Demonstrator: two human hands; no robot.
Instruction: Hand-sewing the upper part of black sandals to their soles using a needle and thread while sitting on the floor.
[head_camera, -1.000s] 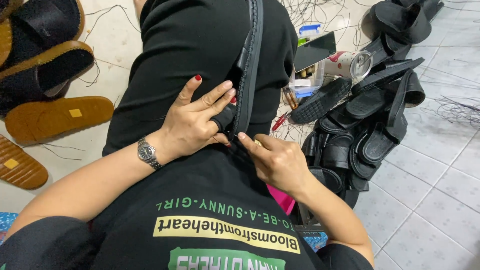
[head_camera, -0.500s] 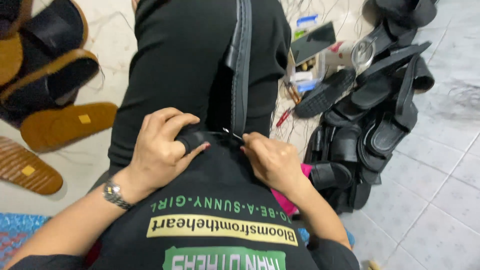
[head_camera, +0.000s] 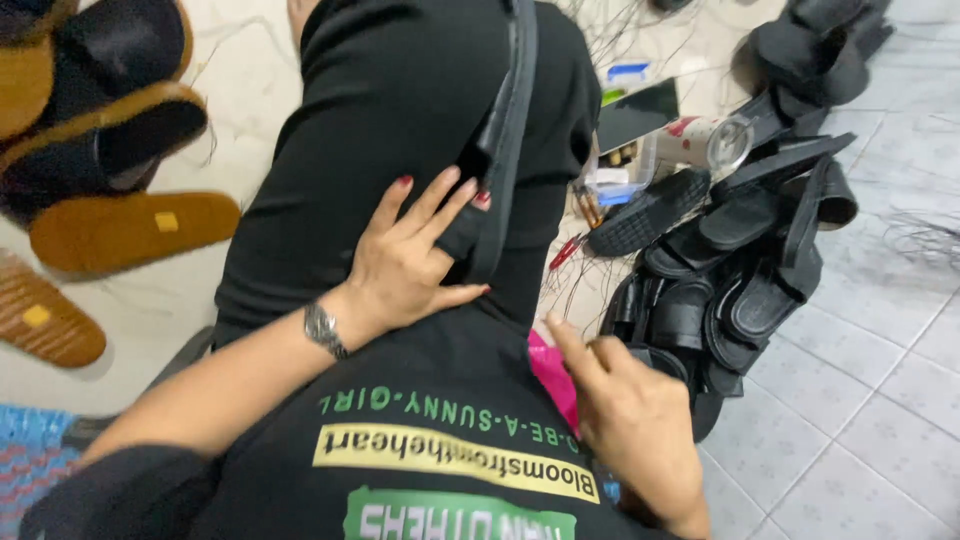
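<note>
A black sandal (head_camera: 505, 130) stands on edge along my lap, sole toward the right, its strap facing left. My left hand (head_camera: 410, 262), with red nails and a metal wristwatch, grips the sandal's near end, fingers spread over the strap. My right hand (head_camera: 630, 420) hangs lower right, off the sandal, index finger stretched out toward it; whether it pinches a thread or needle I cannot tell. I wear black trousers and a black printed shirt.
A heap of black sandals (head_camera: 740, 270) lies on the tiled floor at right. A plastic box of small tools (head_camera: 620, 175) and a can (head_camera: 700, 140) sit beside it. Brown soles (head_camera: 130, 230) and more sandals lie at left. Loose threads scatter on the floor.
My right hand has come off the sandal and dropped down to the right. My left hand has opened its fingers and shifted up along the sandal's strap.
</note>
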